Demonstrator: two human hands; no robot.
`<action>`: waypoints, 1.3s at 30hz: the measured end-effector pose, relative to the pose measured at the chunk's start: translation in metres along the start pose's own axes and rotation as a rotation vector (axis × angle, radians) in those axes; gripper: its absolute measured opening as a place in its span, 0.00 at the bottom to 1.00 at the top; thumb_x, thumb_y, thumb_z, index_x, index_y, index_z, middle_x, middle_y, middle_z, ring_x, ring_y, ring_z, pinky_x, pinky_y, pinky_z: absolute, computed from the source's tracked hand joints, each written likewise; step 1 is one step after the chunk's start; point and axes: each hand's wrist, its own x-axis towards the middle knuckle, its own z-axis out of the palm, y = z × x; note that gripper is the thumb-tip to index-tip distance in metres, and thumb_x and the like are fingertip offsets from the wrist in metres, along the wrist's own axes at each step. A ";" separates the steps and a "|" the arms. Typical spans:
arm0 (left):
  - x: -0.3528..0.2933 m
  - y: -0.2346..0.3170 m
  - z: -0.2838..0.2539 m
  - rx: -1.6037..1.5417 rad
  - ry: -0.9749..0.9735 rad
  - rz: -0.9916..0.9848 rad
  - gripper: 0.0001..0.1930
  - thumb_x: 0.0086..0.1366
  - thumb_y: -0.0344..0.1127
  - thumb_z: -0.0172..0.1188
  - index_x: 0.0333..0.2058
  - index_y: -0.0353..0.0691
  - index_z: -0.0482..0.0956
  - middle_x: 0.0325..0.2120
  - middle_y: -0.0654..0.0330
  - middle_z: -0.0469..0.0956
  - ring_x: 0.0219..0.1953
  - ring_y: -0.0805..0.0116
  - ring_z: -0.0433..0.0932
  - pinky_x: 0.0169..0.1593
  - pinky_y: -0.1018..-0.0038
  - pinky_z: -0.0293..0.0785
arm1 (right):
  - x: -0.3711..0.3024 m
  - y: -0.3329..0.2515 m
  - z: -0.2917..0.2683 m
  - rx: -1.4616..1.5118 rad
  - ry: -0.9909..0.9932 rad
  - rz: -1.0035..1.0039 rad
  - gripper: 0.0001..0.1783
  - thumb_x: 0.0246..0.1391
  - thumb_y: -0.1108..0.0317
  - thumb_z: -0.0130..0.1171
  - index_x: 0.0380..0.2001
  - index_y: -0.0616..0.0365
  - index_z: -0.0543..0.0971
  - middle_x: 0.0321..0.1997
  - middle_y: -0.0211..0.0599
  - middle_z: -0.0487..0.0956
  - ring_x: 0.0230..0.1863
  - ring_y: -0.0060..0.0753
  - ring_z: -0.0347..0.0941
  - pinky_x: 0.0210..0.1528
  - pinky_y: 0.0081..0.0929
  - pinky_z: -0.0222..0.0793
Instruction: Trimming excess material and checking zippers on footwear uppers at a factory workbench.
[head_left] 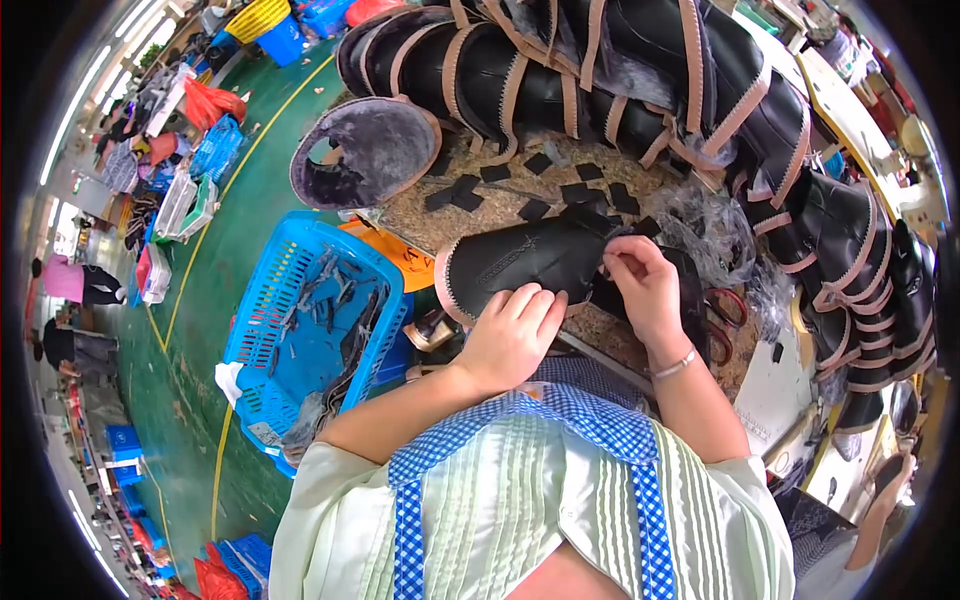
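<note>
A black leather piece [530, 262] with a pale pinkish edge at its left end is placed at the centre, over a speckled worktop [490, 217]. From it, all directions are read on a clock face. The left hand [512, 335] is laid at 6 o'clock, its fingers kept close together and rested on the near side of the leather; whether the edge is gripped from beneath cannot be told. The right hand [645, 280] is held at 3 o'clock, thumb and fingertips brought together by the leather's right end; whether anything thin is pinched there cannot be told. A bracelet [677, 362] is worn on the right wrist. Small black squares [467, 188] are scattered from 10 to 1 o'clock. A fuzzy-lined piece [370, 150] is set at 10, an orange bag [408, 258] at 9, and a blue basket [265, 300] holding scraps at 8. Black leather pieces with tan zigzag edges [630, 40] are heaped from 11 to 3 o'clock. Crumpled clear plastic [715, 240] is seen at 3, with red-handled scissors [742, 308] just below.
</note>
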 end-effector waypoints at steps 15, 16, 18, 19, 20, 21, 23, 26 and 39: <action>0.017 0.003 -0.037 -0.385 0.187 -0.139 0.20 0.48 0.22 0.59 0.44 0.34 0.77 0.45 0.49 0.72 0.31 0.59 0.74 0.37 0.69 0.74 | -0.025 -0.026 -0.001 0.375 -0.344 0.083 0.07 0.52 0.83 0.57 0.35 0.65 0.77 0.42 0.31 0.72 0.41 0.19 0.72 0.46 0.18 0.70; 0.017 0.001 -0.039 -0.375 0.174 -0.140 0.19 0.47 0.22 0.59 0.42 0.34 0.77 0.43 0.50 0.74 0.32 0.57 0.74 0.38 0.68 0.74 | -0.026 -0.029 0.002 0.360 -0.314 0.040 0.07 0.52 0.84 0.58 0.35 0.64 0.77 0.42 0.31 0.72 0.41 0.19 0.72 0.45 0.17 0.70; 0.025 0.002 -0.044 -0.376 0.188 -0.194 0.13 0.44 0.20 0.58 0.32 0.34 0.80 0.38 0.56 0.79 0.31 0.59 0.77 0.35 0.69 0.74 | -0.027 -0.032 0.007 0.344 -0.282 -0.003 0.07 0.51 0.85 0.58 0.34 0.64 0.77 0.42 0.31 0.72 0.41 0.19 0.72 0.45 0.17 0.70; 0.026 0.002 -0.043 -0.375 0.189 -0.194 0.13 0.44 0.20 0.58 0.32 0.34 0.80 0.38 0.56 0.79 0.31 0.59 0.77 0.35 0.69 0.74 | -0.028 -0.033 0.008 0.278 -0.274 -0.042 0.08 0.51 0.85 0.58 0.34 0.64 0.77 0.41 0.31 0.73 0.40 0.19 0.72 0.44 0.16 0.70; 0.026 0.002 -0.041 -0.380 0.195 -0.214 0.13 0.44 0.20 0.58 0.32 0.34 0.80 0.39 0.55 0.79 0.32 0.58 0.78 0.36 0.69 0.75 | -0.029 -0.035 0.009 0.211 -0.265 -0.081 0.08 0.51 0.85 0.58 0.34 0.64 0.76 0.40 0.31 0.74 0.39 0.18 0.72 0.43 0.15 0.70; 0.025 0.001 -0.038 -0.386 0.201 -0.234 0.13 0.44 0.20 0.58 0.32 0.34 0.79 0.40 0.55 0.80 0.33 0.58 0.78 0.36 0.68 0.75 | -0.031 -0.035 0.009 0.209 -0.264 -0.082 0.08 0.51 0.85 0.58 0.34 0.64 0.76 0.40 0.31 0.74 0.39 0.18 0.72 0.43 0.15 0.70; 0.025 0.000 -0.035 -0.419 0.201 -0.245 0.14 0.44 0.20 0.58 0.33 0.34 0.79 0.41 0.53 0.79 0.34 0.57 0.78 0.37 0.68 0.76 | -0.034 -0.034 0.010 0.260 -0.174 0.077 0.07 0.52 0.83 0.58 0.34 0.63 0.76 0.37 0.29 0.76 0.35 0.16 0.72 0.40 0.13 0.70; 0.026 0.001 -0.033 -0.424 0.211 -0.273 0.15 0.45 0.19 0.58 0.35 0.34 0.77 0.41 0.53 0.79 0.34 0.55 0.78 0.37 0.67 0.76 | -0.041 -0.033 0.004 0.176 -0.025 0.074 0.05 0.54 0.80 0.59 0.33 0.62 0.75 0.33 0.27 0.77 0.34 0.14 0.73 0.37 0.11 0.69; 0.019 0.003 -0.030 -0.379 0.130 -0.179 0.15 0.47 0.21 0.59 0.37 0.34 0.78 0.44 0.52 0.78 0.35 0.55 0.77 0.42 0.65 0.74 | -0.040 -0.057 0.005 0.333 -0.340 0.524 0.10 0.54 0.76 0.59 0.39 0.69 0.78 0.33 0.34 0.80 0.29 0.18 0.73 0.34 0.14 0.70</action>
